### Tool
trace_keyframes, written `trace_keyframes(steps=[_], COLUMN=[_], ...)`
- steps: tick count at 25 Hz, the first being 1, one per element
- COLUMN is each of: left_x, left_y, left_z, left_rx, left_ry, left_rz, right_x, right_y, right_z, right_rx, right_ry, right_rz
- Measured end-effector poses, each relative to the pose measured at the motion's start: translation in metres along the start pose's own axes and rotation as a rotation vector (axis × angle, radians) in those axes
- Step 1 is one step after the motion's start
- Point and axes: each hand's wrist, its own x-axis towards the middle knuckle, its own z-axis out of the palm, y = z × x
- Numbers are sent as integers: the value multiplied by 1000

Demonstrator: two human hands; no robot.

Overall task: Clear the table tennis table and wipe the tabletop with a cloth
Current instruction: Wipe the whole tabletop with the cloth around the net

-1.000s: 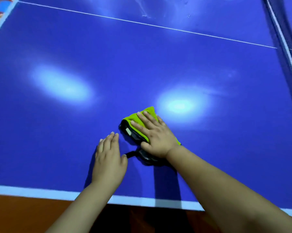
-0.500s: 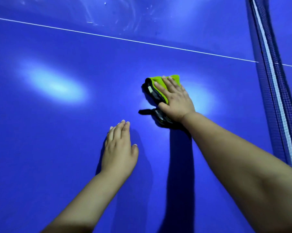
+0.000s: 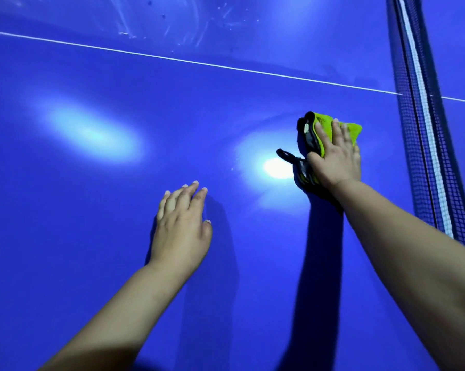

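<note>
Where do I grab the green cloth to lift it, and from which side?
On the cloth, probably the stacked black-trimmed edge, coming from the left. The folds lie thick there, a black loop sticks out just below it, and the right hand presses flat on the rest. The net crowds the right side.

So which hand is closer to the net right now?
Right. The right hand presses the green cloth just short of the net; the left hand lies flat on the tabletop, well farther from it.

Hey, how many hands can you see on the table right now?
2. The left hand lies flat on the bare blue tabletop; the right hand presses the green cloth beside the net. None seems hidden.
</note>
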Motion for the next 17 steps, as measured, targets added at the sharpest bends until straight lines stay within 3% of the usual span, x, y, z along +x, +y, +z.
trace_keyframes(steps=[4,9,17], left_x=[-49,-131,-269], left_y=[-32,-79,-151], left_z=[-11,-24,-45], left_rx=[-43,-121,-50], left_ry=[7,53,129], left_rz=[-81,-242,-411], right_x=[-72,-175,-344], right_y=[-35,-106,-221], right_z=[14,47,114], right_rx=[-64,-169,-212], right_ry=[-47,-103,-196], right_rz=[-68,-316,-685])
